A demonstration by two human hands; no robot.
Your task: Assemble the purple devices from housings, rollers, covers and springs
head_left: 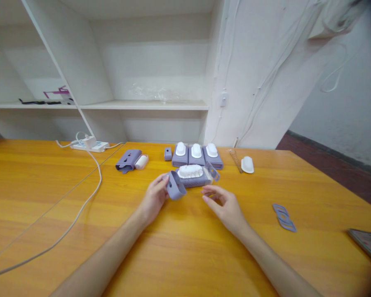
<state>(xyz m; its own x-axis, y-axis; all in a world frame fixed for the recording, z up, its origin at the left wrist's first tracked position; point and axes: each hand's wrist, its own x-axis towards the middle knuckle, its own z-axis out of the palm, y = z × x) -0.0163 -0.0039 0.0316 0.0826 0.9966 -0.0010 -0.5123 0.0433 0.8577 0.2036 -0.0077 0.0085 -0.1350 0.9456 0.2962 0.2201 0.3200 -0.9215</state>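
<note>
My left hand is closed on a lilac plastic sleeve, held just above the orange wooden table. My right hand hovers beside it with fingers apart and nothing in them. Just behind the sleeve lies a lilac block with a white ridged top and a clear flap. A row of three lilac blocks with white domes stands behind that.
A lilac case with a white roller lies to the left, a small lilac cube near it. A metal spring and a white cap lie to the right, flat lilac frames further right. A power strip trails cables across the left.
</note>
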